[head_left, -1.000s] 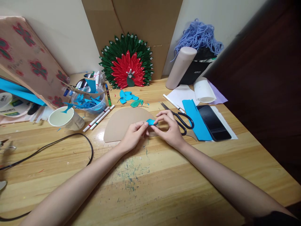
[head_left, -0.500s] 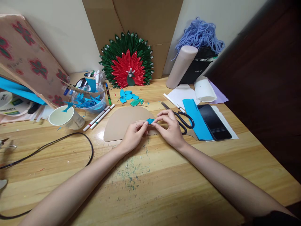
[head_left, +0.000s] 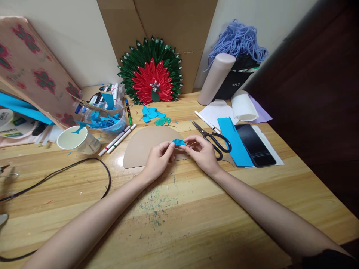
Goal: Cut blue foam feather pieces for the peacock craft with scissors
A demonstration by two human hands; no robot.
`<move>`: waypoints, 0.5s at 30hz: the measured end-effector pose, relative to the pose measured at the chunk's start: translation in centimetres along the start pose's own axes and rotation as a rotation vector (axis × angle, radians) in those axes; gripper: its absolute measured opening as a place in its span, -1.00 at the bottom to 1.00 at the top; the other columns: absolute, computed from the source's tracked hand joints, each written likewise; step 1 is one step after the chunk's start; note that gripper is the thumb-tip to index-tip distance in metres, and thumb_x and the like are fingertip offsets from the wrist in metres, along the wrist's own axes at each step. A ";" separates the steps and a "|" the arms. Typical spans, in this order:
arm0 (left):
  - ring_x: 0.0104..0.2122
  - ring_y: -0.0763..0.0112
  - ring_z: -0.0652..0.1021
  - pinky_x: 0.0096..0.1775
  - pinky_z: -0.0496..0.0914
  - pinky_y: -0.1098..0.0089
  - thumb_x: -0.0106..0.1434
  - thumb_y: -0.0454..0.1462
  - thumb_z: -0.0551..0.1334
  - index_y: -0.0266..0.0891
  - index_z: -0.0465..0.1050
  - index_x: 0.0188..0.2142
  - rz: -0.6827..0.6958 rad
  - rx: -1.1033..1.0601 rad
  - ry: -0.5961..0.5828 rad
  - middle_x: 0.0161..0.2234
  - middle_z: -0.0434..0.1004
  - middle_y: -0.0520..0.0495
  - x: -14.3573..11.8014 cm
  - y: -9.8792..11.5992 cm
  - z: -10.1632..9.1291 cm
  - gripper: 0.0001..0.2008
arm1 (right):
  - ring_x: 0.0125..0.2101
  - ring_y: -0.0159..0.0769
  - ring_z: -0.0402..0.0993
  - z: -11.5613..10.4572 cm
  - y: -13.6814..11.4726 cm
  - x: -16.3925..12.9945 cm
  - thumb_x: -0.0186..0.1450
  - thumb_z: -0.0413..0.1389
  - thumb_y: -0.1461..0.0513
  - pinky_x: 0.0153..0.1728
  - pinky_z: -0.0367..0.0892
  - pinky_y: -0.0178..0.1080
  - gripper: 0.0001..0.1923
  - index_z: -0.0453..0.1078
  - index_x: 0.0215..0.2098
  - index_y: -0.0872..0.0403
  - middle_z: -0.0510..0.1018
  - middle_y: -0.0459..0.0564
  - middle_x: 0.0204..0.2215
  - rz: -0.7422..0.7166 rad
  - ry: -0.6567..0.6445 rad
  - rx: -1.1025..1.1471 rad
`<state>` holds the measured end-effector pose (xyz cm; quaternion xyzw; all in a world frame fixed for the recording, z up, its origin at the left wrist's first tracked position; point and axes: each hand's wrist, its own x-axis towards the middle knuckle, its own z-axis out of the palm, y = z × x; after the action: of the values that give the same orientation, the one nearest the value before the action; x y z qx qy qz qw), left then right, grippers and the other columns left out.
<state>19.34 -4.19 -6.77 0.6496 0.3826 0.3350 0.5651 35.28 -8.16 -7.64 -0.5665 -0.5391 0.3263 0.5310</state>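
Between my two hands is a small blue paper petal (head_left: 178, 142), held above the right part of a brown cardboard half-disc (head_left: 148, 144). My left hand (head_left: 160, 157) pinches the petal's left end between thumb and fingers. At its right end, my right hand (head_left: 201, 151) pinches it the same way. Behind the half-disc lie several loose blue petals (head_left: 151, 113) and a green-tinted petal (head_left: 162, 121). Black-handled scissors (head_left: 213, 140) rest just right of my right hand, their blades pointing away to the left.
Blue paper (head_left: 237, 145) and a phone (head_left: 256, 145) lie to the right. Markers (head_left: 122, 139), a paper cup (head_left: 75, 140) and a tub of blue scraps (head_left: 105, 123) stand left. A black cable (head_left: 108, 175) loops nearby. A red-green peacock craft (head_left: 151, 74) stands behind.
The blue petal has turned slightly and shows more of its surface between my fingers. My hands have shifted only a little; the other things stay put.
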 end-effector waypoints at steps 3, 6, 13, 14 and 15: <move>-0.58 0.55 0.34 -0.49 0.23 0.53 0.25 -0.11 0.13 -0.26 0.45 -0.33 -0.002 -0.025 0.017 -0.60 0.35 0.08 -0.1 0.0 0.2 -0.73 | -0.47 -0.38 0.38 -0.1 0.1 0.0 0.14 0.21 0.16 -0.43 0.31 -0.30 -0.85 0.39 -0.37 0.06 0.45 -0.10 -0.47 0.005 -0.013 0.007; -0.56 0.57 0.35 -0.50 0.24 0.53 0.20 -0.12 0.20 -0.27 0.46 -0.26 0.007 -0.057 0.028 -0.51 0.41 0.04 -0.2 -0.1 0.3 -0.75 | -0.47 -0.37 0.37 0.0 0.2 0.0 0.15 0.21 0.15 -0.42 0.30 -0.29 -0.85 0.38 -0.39 0.06 0.45 -0.10 -0.49 0.006 -0.029 0.006; -0.57 0.57 0.39 -0.52 0.29 0.53 0.14 -0.16 0.27 -0.25 0.50 -0.24 0.030 -0.069 0.088 -0.48 0.46 0.02 0.0 -0.4 0.1 -0.76 | -0.45 -0.34 0.41 0.0 0.0 0.0 0.14 0.21 0.13 -0.39 0.34 -0.27 -0.82 0.38 -0.41 0.07 0.48 -0.07 -0.47 0.047 -0.067 0.033; -0.58 0.58 0.39 -0.52 0.29 0.53 0.14 -0.17 0.27 -0.25 0.51 -0.25 0.029 -0.076 0.091 -0.48 0.46 0.02 0.0 -0.5 0.1 -0.77 | -0.45 -0.34 0.41 0.1 0.0 0.0 0.13 0.21 0.13 -0.39 0.34 -0.27 -0.82 0.38 -0.41 0.07 0.48 -0.07 -0.47 0.052 -0.072 0.037; -0.57 0.58 0.39 -0.52 0.30 0.53 0.13 -0.17 0.27 -0.25 0.51 -0.27 0.026 -0.087 0.092 -0.47 0.46 0.01 0.0 -0.5 0.1 -0.78 | -0.45 -0.34 0.41 0.1 0.0 0.0 0.13 0.21 0.13 -0.38 0.35 -0.27 -0.81 0.38 -0.42 0.08 0.49 -0.06 -0.46 0.056 -0.076 0.041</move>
<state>19.38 -4.19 -7.25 0.6131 0.3850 0.3881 0.5703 35.23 -8.10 -7.63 -0.5577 -0.5359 0.3732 0.5124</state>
